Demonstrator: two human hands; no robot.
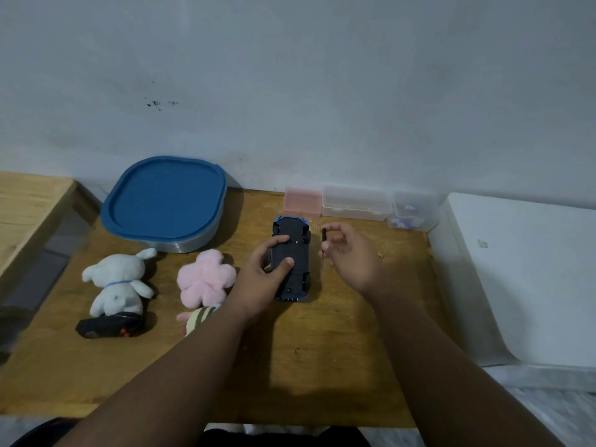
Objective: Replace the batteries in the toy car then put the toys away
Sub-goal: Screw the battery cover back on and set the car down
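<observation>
A: Why does our toy car (298,253) lie belly up on the table (322,350)?
B: For reaching the battery door, we think. Our left hand (261,275) grips it, thumb pressed on the underside, so it cannot roll.
A: And our right hand (351,256)?
B: It pinches a thin black tool (323,235), upright, just beside the car.
A: Its direction?
B: Long axis runs from us toward the wall (322,108); front end, we cannot tell.

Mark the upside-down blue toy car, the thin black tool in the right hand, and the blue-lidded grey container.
upside-down blue toy car (300,256): head view, on its black underside.
thin black tool (323,235): head view, on the upper shaft.
blue-lidded grey container (164,201): head view, centre of the lid.
</observation>
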